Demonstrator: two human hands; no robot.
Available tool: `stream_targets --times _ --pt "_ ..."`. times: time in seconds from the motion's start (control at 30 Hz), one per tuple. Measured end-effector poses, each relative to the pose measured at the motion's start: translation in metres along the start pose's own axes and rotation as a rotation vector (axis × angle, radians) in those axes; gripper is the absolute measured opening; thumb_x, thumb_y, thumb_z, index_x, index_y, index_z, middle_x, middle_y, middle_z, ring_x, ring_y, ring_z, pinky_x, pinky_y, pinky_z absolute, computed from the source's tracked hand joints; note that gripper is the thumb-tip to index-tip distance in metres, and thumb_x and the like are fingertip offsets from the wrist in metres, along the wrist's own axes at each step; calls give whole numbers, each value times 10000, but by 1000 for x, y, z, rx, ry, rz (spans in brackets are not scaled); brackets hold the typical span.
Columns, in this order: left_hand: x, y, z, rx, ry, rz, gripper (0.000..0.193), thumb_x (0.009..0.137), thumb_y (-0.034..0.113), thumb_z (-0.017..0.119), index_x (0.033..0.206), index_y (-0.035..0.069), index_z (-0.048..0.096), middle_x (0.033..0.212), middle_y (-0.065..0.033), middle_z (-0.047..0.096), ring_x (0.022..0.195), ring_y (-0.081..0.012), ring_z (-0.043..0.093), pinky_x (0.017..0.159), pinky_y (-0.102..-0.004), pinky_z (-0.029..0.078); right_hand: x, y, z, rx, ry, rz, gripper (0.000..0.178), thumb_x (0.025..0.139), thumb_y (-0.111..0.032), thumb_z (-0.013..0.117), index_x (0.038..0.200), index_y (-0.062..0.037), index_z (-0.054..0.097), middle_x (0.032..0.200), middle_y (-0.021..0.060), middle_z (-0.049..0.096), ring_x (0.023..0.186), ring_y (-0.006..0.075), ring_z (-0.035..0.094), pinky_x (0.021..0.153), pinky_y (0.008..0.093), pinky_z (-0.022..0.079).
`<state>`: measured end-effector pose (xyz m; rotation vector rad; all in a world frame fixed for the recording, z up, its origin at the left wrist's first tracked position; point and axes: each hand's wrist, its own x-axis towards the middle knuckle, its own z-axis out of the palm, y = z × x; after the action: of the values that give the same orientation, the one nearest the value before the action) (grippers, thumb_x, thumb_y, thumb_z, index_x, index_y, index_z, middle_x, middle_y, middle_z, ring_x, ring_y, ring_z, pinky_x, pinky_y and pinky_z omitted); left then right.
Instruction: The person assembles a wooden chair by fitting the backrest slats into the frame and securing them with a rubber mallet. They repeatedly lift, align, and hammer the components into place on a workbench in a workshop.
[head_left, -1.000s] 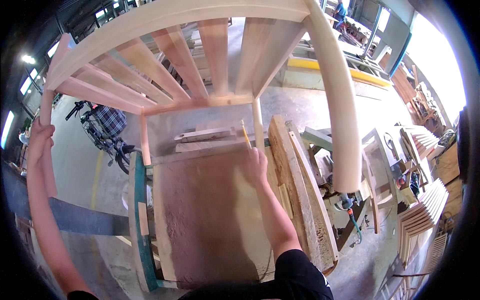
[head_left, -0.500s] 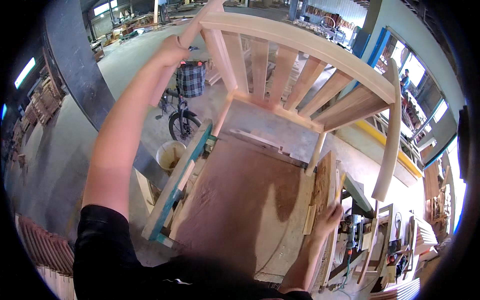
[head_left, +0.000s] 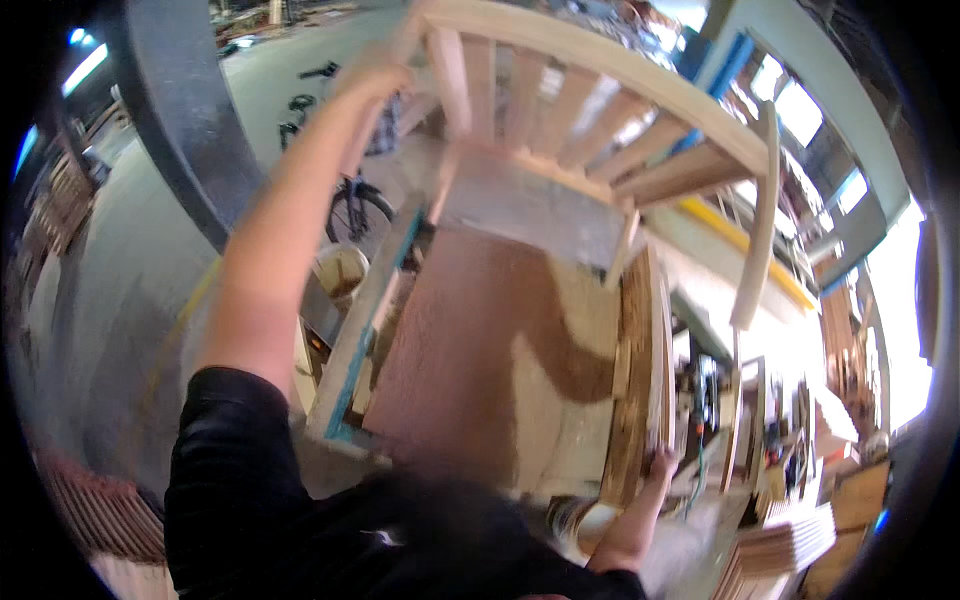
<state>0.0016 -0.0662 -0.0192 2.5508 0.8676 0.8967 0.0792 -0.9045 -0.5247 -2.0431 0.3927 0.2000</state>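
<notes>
The pale, wooden chair-like frame with flat slats stands at twelve to one o'clock, beyond the far edge of the wide, brown-and-grey flat surface; I cannot tell if its legs rest on this surface or beside it. At eleven o'clock, the bare left hand seems to grasp the upper left post of the frame, with its fingers wrapped around the wood, although motion blur hides the details. At between four and five o'clock, the bare right hand is near the lower end of the rough, light-brown timber beam; its fingers look curled, but I cannot tell if they hold something. In my judgement, the main danger is a tipping or twisting of the frame, because only one hand, at one corner, supports it, and the thick, curved pale post at between two and three o'clock has no hand on it. If the left fingers slip, the frame could swing and be scratched by the beam. The right hand, being so low, might also catch a splinter from the rough wood, especially if the eyes follow the frame.
</notes>
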Motion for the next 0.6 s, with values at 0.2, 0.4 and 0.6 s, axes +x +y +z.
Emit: stream_targets --times 0.2,0.4,0.6 --pt "-31 -17 21 -141 125 50 501 709 327 767 1041 -39 688 936 -256 721 880 -371 725 751 -436 553 21 -8 -88 -57 612 -197 376 897 -300 651 1029 41 738 860 122 717 738 221 639 704 411 513" --pt "-142 -33 -15 -423 -41 26 330 771 187 749 1002 -18 633 805 -149 692 662 -269 684 593 -380 525 -81 -210 -124 217 279 -495 455 1015 -428 576 1045 3 719 884 36 656 783 125 576 697 316 476" --pt "-268 -90 2 -907 -202 -238 141 771 82 725 868 46 629 680 -43 621 548 -163 605 505 -308 477 -188 -315 -85 247 63 -731 573 1023 -479 546 1313 13 597 1118 92 661 1023 176 598 919 337 465"
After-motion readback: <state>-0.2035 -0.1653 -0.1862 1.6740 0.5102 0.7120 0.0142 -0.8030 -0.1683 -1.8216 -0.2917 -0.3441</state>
